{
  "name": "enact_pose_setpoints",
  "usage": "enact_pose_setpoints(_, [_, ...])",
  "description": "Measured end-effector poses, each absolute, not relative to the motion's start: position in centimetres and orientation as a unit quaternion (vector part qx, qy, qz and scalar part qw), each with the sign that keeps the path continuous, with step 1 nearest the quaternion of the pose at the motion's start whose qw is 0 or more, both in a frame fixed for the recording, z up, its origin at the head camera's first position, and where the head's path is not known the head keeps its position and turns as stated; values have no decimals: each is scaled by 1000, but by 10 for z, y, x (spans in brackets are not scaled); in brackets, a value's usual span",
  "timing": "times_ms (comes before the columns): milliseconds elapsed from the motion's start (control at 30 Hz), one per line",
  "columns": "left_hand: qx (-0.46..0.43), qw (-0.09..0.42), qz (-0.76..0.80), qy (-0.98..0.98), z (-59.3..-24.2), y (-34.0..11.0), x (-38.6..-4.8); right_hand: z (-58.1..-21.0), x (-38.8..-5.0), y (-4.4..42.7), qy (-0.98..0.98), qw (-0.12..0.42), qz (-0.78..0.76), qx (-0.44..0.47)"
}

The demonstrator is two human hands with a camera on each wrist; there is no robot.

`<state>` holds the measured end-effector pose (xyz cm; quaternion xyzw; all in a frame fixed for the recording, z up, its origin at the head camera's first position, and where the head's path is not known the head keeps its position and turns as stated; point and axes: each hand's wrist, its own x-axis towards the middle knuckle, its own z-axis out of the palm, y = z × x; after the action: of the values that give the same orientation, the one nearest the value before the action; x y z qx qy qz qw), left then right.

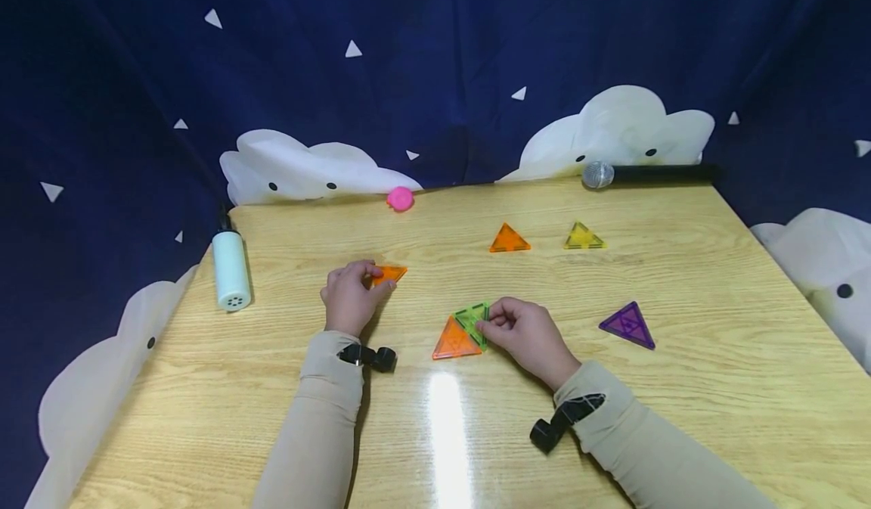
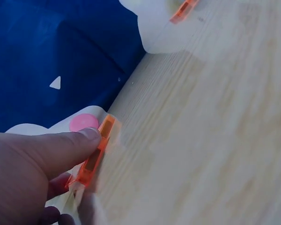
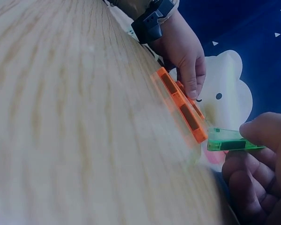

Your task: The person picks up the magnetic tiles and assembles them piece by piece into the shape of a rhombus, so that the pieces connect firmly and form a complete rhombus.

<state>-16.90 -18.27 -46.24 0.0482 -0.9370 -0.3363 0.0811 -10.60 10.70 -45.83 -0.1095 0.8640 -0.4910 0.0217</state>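
Observation:
My left hand pinches an orange triangular tile between thumb and fingers, left of the table's middle. In the left wrist view the thumb presses the edge of that orange tile. My right hand pinches a green triangular tile by its right side. The green tile's left side meets a second orange triangular tile lying on the table. In the right wrist view the green tile looks slightly raised beside the orange one; whether they touch is unclear.
Farther back lie another orange triangle and a yellow triangle. A purple triangle lies to the right. A microphone, a pink round object and a pale blue bottle sit near the table's edges.

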Motion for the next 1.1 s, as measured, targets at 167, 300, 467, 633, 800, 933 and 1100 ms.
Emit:
enact_pose_setpoints(167, [51, 78, -365, -926, -459, -181, -168, -459, -106, 107, 863, 21, -492, -108])
enact_pose_setpoints(300, [47, 69, -401, -912, -458, -179, -169, -460, -106, 107, 860, 20, -498, -109])
enact_pose_setpoints(467, [56, 60, -400, -913, -458, -177, -168, -463, -107, 108, 858, 17, -500, -115])
enact_pose_setpoints(633, [65, 54, -387, -918, -456, -177, -167, -462, -106, 108, 856, 17, -504, -116])
enact_pose_setpoints(800, [56, 56, -377, -923, -455, -176, -164, -461, -106, 108, 857, 16, -501, -117])
enact_pose_setpoints(933, [47, 50, -366, -928, -454, -177, -162, -460, -106, 108, 858, 14, -500, -119])
enact_pose_setpoints(1100, [25, 18, -335, -942, -451, -175, -159, -458, -105, 108, 857, 18, -501, -116])
